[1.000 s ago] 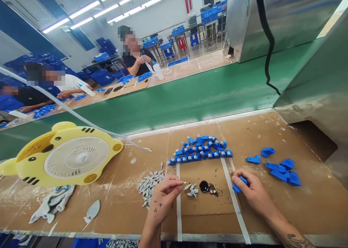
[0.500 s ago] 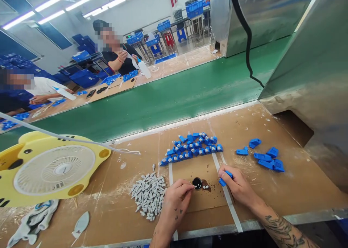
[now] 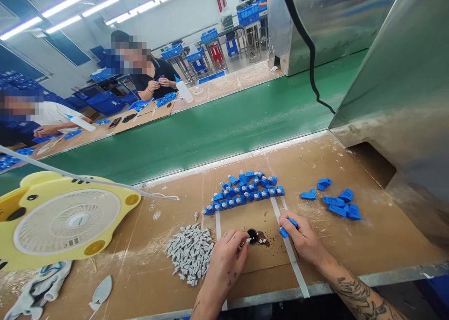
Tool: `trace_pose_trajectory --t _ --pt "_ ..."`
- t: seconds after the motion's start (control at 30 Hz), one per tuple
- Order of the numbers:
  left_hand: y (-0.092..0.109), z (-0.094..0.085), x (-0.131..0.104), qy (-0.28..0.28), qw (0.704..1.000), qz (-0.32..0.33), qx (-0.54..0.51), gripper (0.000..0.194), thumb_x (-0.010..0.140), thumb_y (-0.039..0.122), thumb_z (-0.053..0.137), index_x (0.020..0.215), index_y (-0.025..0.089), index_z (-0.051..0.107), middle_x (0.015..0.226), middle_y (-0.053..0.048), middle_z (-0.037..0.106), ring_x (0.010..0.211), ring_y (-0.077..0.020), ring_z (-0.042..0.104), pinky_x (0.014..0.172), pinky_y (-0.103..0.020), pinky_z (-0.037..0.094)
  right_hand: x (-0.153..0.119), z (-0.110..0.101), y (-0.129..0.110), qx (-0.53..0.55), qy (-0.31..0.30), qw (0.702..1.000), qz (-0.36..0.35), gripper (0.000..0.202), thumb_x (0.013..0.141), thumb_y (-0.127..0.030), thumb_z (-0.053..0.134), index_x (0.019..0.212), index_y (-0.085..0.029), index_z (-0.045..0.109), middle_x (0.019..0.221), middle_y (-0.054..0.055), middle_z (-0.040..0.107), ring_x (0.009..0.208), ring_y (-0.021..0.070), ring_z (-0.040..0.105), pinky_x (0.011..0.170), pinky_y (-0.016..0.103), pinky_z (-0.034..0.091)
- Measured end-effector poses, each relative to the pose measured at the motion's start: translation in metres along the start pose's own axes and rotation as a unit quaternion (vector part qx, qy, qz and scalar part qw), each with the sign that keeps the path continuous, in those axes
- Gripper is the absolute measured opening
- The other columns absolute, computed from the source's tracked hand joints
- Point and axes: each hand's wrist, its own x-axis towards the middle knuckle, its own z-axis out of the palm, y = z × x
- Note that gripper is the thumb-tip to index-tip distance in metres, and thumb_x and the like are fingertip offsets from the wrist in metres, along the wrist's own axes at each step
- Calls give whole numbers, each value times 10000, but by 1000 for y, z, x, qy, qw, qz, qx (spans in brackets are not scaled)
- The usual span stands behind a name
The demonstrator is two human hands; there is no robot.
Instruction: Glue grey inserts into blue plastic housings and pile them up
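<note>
Head view: left hand point(image 3: 228, 255) has neared the black cup point(image 3: 253, 235).

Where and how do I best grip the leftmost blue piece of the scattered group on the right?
I'd pinch the blue piece mid-body across its long sides, coming from above and the near side. It lies lengthwise left to right, so those sides face toward and away from you; bare cardboard leaves room in front, while its neighbour sits at the far right.
</note>
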Motion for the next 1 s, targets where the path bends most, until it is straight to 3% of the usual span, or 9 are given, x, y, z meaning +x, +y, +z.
trace_pose_trajectory --t 0.17,0.3,0.53,0.77,1.0 --pt "22 1 4 101 991 -26 -88 122 939 188 604 846 236 668 672 34 664 555 -125 631 541 -185 499 1 20 -7 141 28 988 64 529 856 -711 543 658 -221 526 590 -39 387 549 138 355 509 268 285" --pt "38 5 8 162 976 -31 -143 94 933 205 654 855 238 693 705 27 689 604 -126 659 574 -178 530 3 35 -12 176 24 981 79 575 842 -772 514 649 -232 484 546 -68 292 500 124 293 469 262 235" --pt "37 18 9 142 982 -4 -124 117 912 124 656 879 234 682 729 35 697 622 -114 661 610 -175 527 1 45 -16 183 37 979 87 577 781 -779 568 633 -227 490 569 -63 329 502 112 283 441 253 217" --pt "43 28 11 216 966 2 -142 168 904 86 628 848 239 668 758 37 728 670 -107 710 638 -158 557 -2 62 -21 201 84 970 110 495 824 -674 554 646 -248 376 563 -79 313 475 98 272 414 227 218" --pt "34 35 2 198 968 -30 -151 155 922 127 624 894 247 718 783 6 726 686 -138 694 645 -210 559 -1 68 -24 262 48 952 152 553 774 -731 594 662 -251 345 546 -105 278 432 75 217 400 210 205"
